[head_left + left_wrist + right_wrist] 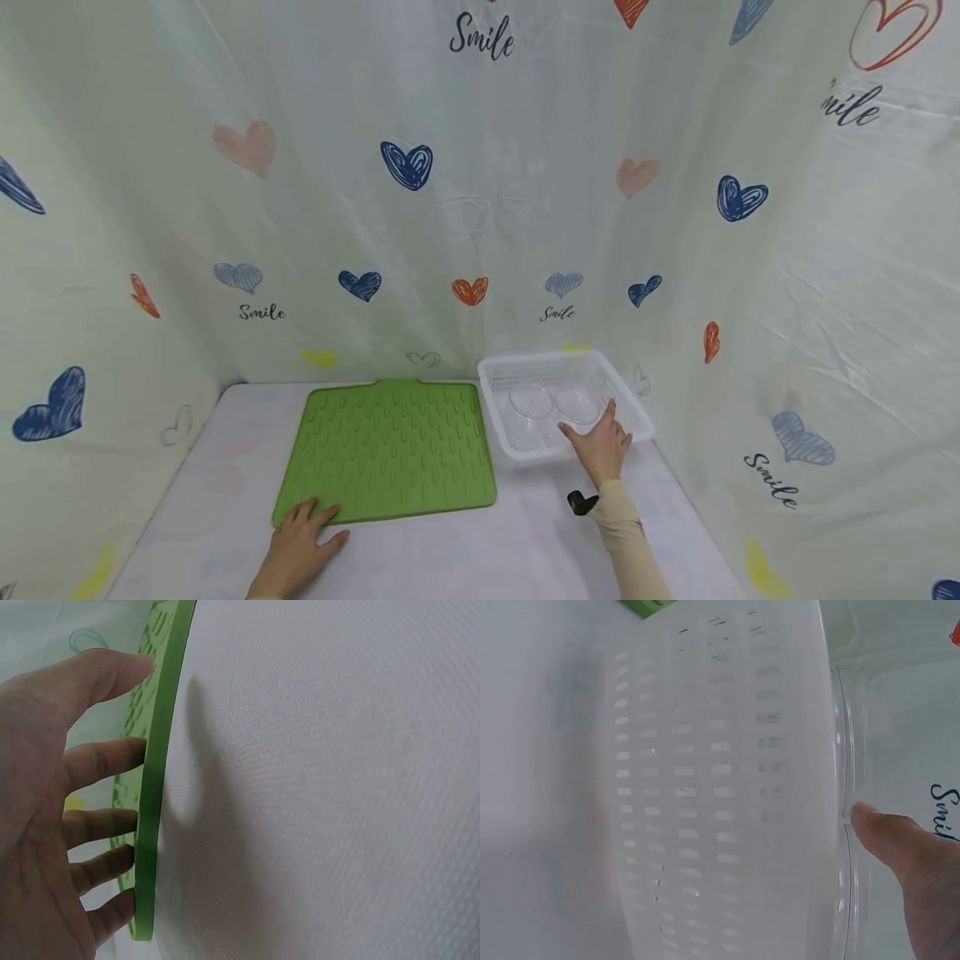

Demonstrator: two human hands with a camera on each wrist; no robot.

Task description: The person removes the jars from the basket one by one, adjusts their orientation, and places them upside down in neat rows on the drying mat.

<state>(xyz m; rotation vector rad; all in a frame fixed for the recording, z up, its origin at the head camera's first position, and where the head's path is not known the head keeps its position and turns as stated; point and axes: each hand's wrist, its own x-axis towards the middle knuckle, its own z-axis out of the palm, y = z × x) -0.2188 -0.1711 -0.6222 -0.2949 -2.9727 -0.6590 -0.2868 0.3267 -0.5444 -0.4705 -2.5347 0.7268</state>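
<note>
A white plastic basket (528, 455) with slotted sides stands at the right of the table, holding clear containers. Two round rims show inside it: a left clear container (532, 402) and a right clear container (576, 405). My right hand (600, 446) reaches over the basket's near right rim, thumb and index finger spread beside the right container. In the right wrist view, the thumb (889, 832) comes up to the clear rims; the other fingers are out of sight there. My left hand (296, 546) rests its fingertips on the near left edge of a green mat (390, 446).
The ridged green mat lies flat just left of the basket. A white cloth (450, 554) covers the table. Curtains (487, 217) printed with hearts hang behind and at both sides. A small black device (581, 502) is on the right wrist.
</note>
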